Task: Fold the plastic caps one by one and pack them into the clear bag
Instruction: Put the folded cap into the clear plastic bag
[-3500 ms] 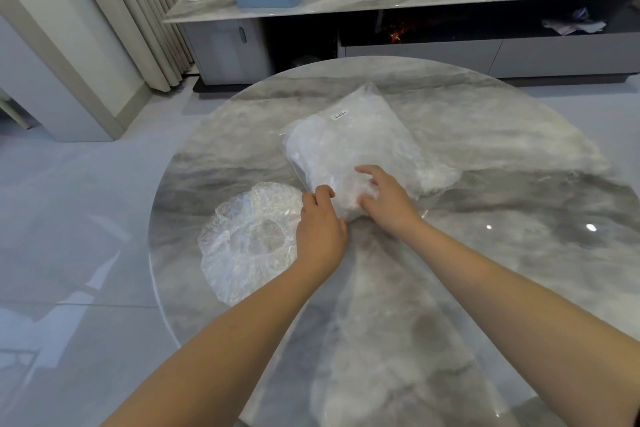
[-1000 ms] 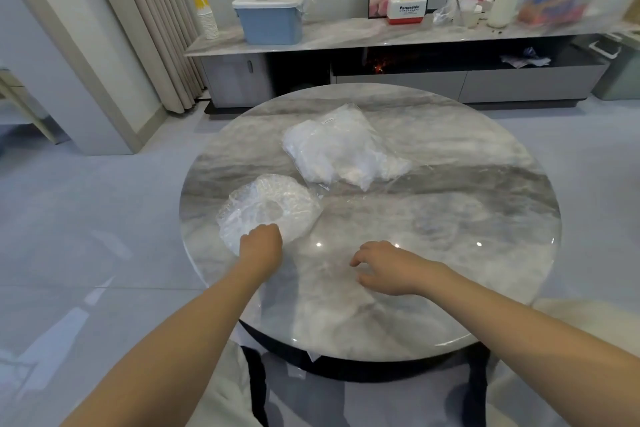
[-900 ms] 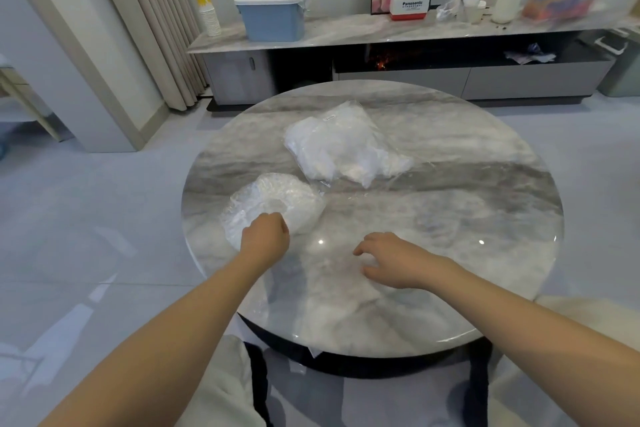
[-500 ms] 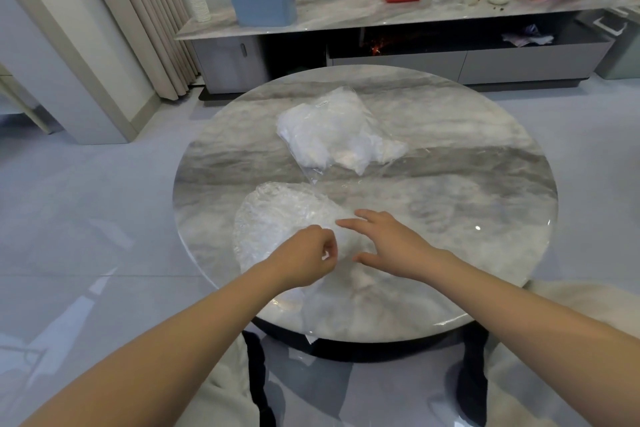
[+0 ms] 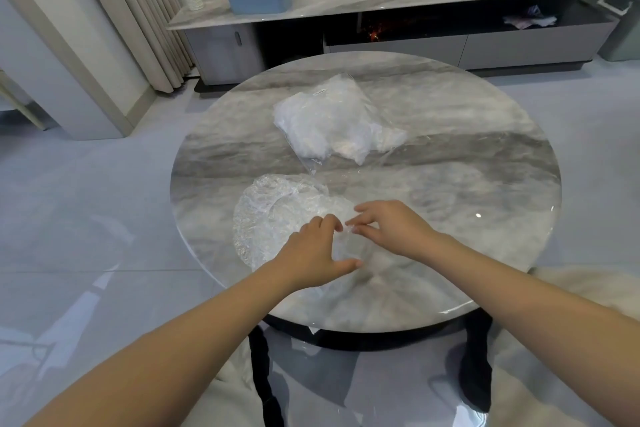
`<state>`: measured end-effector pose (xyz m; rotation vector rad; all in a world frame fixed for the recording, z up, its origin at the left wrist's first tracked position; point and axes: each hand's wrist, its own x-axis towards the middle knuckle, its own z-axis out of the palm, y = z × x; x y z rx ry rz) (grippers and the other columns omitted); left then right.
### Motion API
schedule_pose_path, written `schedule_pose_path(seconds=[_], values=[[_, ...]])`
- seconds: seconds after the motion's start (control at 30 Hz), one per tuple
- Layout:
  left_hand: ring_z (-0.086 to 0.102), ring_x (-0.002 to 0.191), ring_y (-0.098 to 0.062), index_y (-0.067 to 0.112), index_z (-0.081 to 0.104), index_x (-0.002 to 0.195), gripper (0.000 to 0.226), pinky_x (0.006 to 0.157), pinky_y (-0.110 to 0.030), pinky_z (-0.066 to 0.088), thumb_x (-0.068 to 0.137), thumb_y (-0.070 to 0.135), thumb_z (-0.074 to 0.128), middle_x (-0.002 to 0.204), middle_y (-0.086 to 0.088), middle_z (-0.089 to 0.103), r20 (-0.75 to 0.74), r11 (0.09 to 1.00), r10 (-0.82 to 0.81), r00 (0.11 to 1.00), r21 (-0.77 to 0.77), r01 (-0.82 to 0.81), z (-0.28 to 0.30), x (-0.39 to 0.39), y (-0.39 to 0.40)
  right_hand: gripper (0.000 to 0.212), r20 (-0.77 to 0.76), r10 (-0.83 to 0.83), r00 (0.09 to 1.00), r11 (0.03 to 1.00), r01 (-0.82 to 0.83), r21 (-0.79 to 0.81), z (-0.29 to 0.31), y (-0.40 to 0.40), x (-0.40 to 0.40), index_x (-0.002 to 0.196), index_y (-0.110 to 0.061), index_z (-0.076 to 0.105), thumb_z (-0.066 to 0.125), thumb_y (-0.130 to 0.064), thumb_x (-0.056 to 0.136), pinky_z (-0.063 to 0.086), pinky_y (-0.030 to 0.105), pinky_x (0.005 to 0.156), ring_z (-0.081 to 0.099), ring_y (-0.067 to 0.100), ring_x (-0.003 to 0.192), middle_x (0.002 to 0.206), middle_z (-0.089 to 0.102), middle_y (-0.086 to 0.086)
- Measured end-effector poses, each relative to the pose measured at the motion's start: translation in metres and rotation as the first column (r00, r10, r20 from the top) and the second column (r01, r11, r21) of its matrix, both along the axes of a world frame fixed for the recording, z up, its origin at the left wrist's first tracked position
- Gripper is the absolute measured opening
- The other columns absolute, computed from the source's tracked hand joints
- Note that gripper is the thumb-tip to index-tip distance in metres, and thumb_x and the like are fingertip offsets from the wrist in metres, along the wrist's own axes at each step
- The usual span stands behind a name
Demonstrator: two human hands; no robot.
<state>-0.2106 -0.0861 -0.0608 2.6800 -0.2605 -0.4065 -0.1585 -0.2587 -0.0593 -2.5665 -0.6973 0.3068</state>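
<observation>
Your round marble desk fills the scene, and the work on it stands at the folding step. Toward the far side lies the clear bag, already plump with white folded caps, its mouth turned to the near right and well apart from your hands. Nearer you, on the left half of the desk, one plastic cap lies spread out and crinkled, its elastic rim showing as a ruffled arc; it is not yet folded.

Your left hand rests on the cap's near right edge with fingers bent and thumb spread toward you, and whether it actually pinches the film cannot be told. Your right hand meets it fingertip to fingertip, and its grip looks closed in a light pinch on the cap's thin edge.

By the look of it, the next move calls for gathering that edge and laying it over the far side. The film is slippery and springy, so press each crease flat before you reach for the bag.
</observation>
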Motion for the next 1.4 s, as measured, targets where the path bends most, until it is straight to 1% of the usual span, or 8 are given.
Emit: schedule_pose_path(seconds=[0.23,0.33,0.47,0.6,1.0,1.13,1.27,1.4], values=[[0.052,0.114,-0.024,0.014,0.051,0.131,0.036,0.097,-0.038,0.042,0.097,0.022,0.044,0.131,-0.007,0.050,0.120,1.000,-0.014,0.993,0.008,0.014,0.003,0.000,-0.009,0.020,0.356,-0.010,0.934,0.999,0.024,-0.033,0.019,-0.028,-0.013,0.080,-0.014,0.073,0.058,-0.025,0.087,0.026,0.027,0.097,0.050,0.019,0.119,0.115,0.068,-0.001],[0.062,0.083,-0.025,0.012,0.064,0.092,0.024,0.079,-0.040,0.050,0.097,0.016,0.041,0.097,-0.009,0.065,0.032,0.993,-0.061,0.998,-0.098,0.064,0.005,-0.007,-0.010,0.020,0.157,0.026,0.987,0.991,-0.004,-0.136,0.018,-0.040,-0.022,0.069,-0.016,0.061,0.055,-0.026,0.085,0.017,0.019,0.106,0.055,0.013,0.113,0.101,0.071,0.000],[0.064,0.078,-0.025,0.020,0.069,0.096,0.024,0.073,-0.032,0.052,0.096,0.024,0.046,0.089,0.000,0.070,-0.205,0.981,-0.023,0.978,-0.192,-0.018,0.006,-0.006,-0.003,0.024,-0.202,-0.134,0.970,0.989,0.118,-0.089,0.016,-0.048,-0.027,0.084,-0.004,0.059,0.046,-0.023,0.091,0.041,0.030,0.064,0.050,0.014,0.063,0.086,0.067,0.009],[0.065,0.077,-0.018,0.009,0.068,0.084,0.027,0.074,-0.026,0.054,0.095,0.020,0.046,0.082,0.001,0.069,-0.335,0.942,0.128,0.933,-0.255,-0.220,-0.006,0.004,-0.001,0.025,-0.321,-0.204,0.925,0.979,0.201,-0.042,-0.001,-0.044,-0.029,0.095,-0.003,0.056,0.040,-0.023,0.098,0.044,0.028,0.063,0.063,0.005,0.066,0.088,0.068,0.008],[0.036,0.049,-0.012,0.009,0.040,0.095,0.015,0.044,-0.024,0.025,0.102,0.020,0.033,0.061,0.002,0.043,0.085,0.974,0.199,0.976,0.089,-0.207,-0.059,0.020,-0.001,0.005,0.043,-0.290,0.956,0.905,0.288,-0.314,-0.062,-0.022,-0.029,0.100,-0.010,0.038,0.035,-0.010,0.096,0.021,0.028,0.045,0.042,0.019,0.054,0.061,0.041,-0.003],[0.028,0.045,-0.010,0.006,0.040,0.109,0.013,0.041,-0.022,0.017,0.098,0.010,0.039,0.062,0.004,0.031,0.154,0.939,0.041,0.987,0.332,-0.091,-0.069,0.020,0.006,0.037,0.167,-0.197,0.966,0.864,0.252,-0.437,-0.071,-0.022,-0.033,0.128,-0.004,0.035,0.041,-0.006,0.092,0.016,0.026,0.043,0.027,0.012,0.043,0.055,0.031,-0.005],[-0.008,0.043,-0.005,0.001,0.057,0.074,0.040,0.048,-0.011,-0.005,0.041,-0.007,0.079,0.049,0.000,0.038,0.295,0.863,-0.173,0.940,0.506,0.000,-0.065,0.019,0.010,0.050,0.345,-0.184,0.921,0.896,0.301,-0.326,-0.075,-0.022,-0.033,0.085,0.000,0.063,0.082,-0.001,0.038,-0.003,0.013,0.048,-0.007,0.005,0.039,0.043,0.010,-0.008],[0.011,0.040,-0.009,0.005,0.056,0.070,0.039,0.042,-0.014,0.006,0.044,0.003,0.085,0.052,-0.002,0.041,0.348,0.829,-0.219,0.912,0.559,-0.014,-0.068,0.019,0.016,0.036,0.359,-0.155,0.920,0.858,0.306,-0.412,-0.073,-0.023,-0.034,0.088,-0.007,0.065,0.076,-0.006,0.054,0.015,0.021,0.044,0.037,0.015,0.043,0.058,0.049,0.000]])
